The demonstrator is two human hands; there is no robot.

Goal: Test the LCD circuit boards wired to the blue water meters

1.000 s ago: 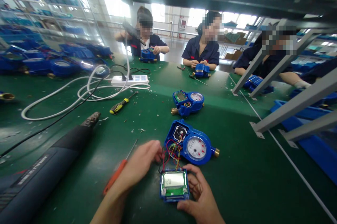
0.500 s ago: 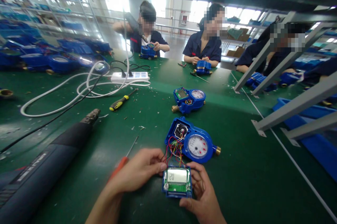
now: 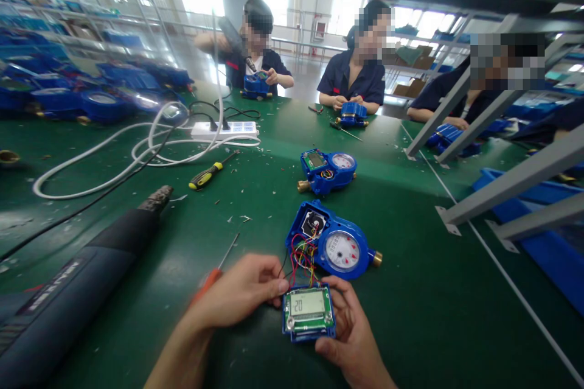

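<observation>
An opened blue water meter [image 3: 335, 247] lies on the green table [image 3: 410, 291] in front of me. Coloured wires [image 3: 303, 258] run from it to a small blue display module [image 3: 309, 313] showing "20". My right hand [image 3: 349, 331] grips that module from the right and below. My left hand [image 3: 239, 294] is closed, its fingertips pinching at the wires by the module's left top corner. An orange-handled screwdriver [image 3: 207, 282] lies under my left hand.
A dark heat gun [image 3: 77, 291] lies at the left. A second blue meter [image 3: 326, 171], a yellow-black screwdriver [image 3: 210, 173], a white power strip [image 3: 224, 129] and cables lie farther off. Three people work across the table. Grey metal struts [image 3: 511, 182] stand at right.
The view has shifted slightly. My left hand's fingers have closed in on the wires beside the module. My right hand keeps its hold on the module.
</observation>
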